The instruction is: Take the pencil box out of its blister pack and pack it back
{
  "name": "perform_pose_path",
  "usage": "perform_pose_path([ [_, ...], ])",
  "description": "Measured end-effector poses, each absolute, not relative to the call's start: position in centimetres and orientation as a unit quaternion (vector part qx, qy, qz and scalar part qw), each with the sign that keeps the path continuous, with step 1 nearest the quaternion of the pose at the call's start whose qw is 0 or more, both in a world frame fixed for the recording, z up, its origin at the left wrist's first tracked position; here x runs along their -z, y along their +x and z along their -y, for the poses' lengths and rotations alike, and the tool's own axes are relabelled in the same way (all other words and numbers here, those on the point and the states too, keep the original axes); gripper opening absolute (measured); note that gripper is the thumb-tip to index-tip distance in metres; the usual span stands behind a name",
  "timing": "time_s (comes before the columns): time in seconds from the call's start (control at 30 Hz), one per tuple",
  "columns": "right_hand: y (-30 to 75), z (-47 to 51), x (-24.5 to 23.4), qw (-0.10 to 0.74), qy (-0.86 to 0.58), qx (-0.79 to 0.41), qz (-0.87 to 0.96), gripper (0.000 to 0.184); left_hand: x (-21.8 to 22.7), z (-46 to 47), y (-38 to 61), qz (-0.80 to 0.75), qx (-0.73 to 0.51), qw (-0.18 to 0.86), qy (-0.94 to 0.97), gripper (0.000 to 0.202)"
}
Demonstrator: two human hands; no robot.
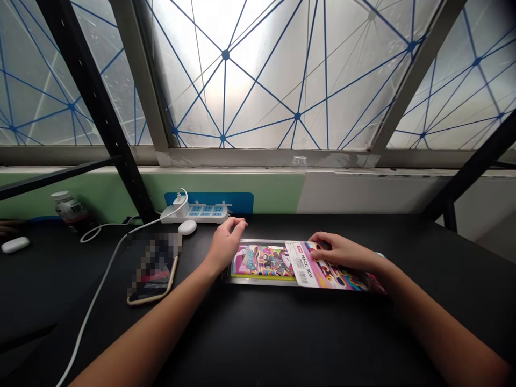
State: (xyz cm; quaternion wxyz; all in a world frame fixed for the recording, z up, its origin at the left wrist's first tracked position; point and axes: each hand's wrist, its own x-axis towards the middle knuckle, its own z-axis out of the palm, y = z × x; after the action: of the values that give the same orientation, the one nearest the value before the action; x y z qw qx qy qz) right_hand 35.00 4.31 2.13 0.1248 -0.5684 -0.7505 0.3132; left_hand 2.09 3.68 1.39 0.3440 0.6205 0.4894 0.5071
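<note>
A colourful pencil box (pixel 264 262) with cartoon prints lies in a clear plastic tray (pixel 258 281) on the dark desk. Over its right part lies a bright printed card (pixel 322 275), whose white label reads "PENCIL BOX". My right hand (pixel 342 251) grips this card near its far edge, thumb on top and fingers curled over. At the tray's left end, my left hand (pixel 226 243) is raised a little, thumb and fingertips pinched together with nothing visible between them. The card hides the right half of what lies under it.
Left of the hands lies a phone (pixel 155 274) in a tan-edged case. Behind are a white earbud case (pixel 187 227) and a power strip (pixel 201 215) with a plugged charger, its white cable (pixel 107 274) crossing the desk. A dark bottle (pixel 72 212) stands at far left.
</note>
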Motion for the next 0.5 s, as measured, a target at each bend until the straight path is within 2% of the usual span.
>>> perform_pose_path([
  [0.13, 36.4, -4.5, -2.5, 0.110, -0.552, -0.346, 0.751, 0.063, -0.8, -3.8, 2.3, -0.484, -0.538, 0.354, 0.592, 0.046],
  [0.3, 34.0, -4.5, -3.0, 0.098, -0.563, -0.294, 0.766, 0.075, -0.7, -3.6, 2.4, -0.471, -0.552, 0.374, 0.579, 0.056],
  [0.4, 30.5, -4.5, -3.7, 0.059, -0.555, -0.208, 0.803, 0.074, -0.7, -3.6, 2.3, -0.467, -0.549, 0.377, 0.581, 0.059],
  [0.5, 26.0, -4.6, -4.0, 0.052, -0.541, -0.176, 0.821, 0.069, -0.7, -3.4, 2.4, -0.465, -0.546, 0.372, 0.590, 0.058],
])
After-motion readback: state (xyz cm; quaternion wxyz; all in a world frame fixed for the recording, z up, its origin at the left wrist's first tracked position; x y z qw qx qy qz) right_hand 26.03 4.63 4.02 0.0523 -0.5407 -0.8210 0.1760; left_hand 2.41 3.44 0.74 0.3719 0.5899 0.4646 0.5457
